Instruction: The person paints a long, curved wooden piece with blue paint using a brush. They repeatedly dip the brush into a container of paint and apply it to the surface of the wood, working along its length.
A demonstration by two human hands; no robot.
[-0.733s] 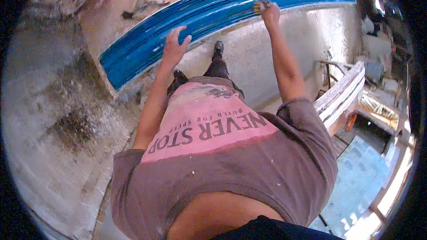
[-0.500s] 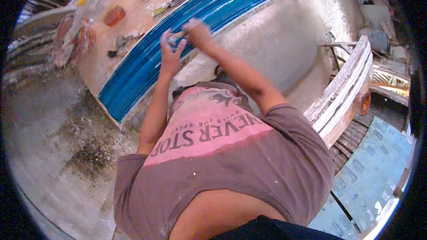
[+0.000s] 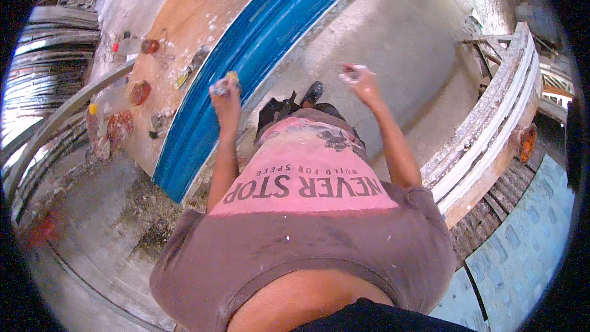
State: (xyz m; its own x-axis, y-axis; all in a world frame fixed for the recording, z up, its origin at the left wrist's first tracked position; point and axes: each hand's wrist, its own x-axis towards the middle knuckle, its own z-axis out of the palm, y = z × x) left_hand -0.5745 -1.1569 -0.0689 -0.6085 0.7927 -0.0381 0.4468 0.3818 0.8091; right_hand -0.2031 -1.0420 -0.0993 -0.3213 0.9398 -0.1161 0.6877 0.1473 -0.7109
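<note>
A long, curved, glossy blue panel (image 3: 203, 120) with pale edges runs diagonally in front of me. My left hand (image 3: 226, 101) is over the panel, its fingers closed around a small crumpled pale and yellowish piece (image 3: 232, 77). I cannot make out what material the piece is. Out to the right, above the grey floor and apart from the panel, my right hand (image 3: 365, 86) has its fingers bent together. Whitish and reddish patches show at its fingertips, and whether they belong to a held thing is too small to tell.
Beyond the panel lies an orange-tan surface (image 3: 178, 31) with red-brown containers (image 3: 140, 91) and a brush-like tool (image 3: 183, 77). A white-edged curved piece (image 3: 491, 117) stands at right, near a light blue sheet (image 3: 522, 240). Curved strips (image 3: 61, 43) are stacked at left.
My hands were together over the blue panel and have moved apart. The right hand has swung right, off the panel; the left stays over it. The view has shifted too.
</note>
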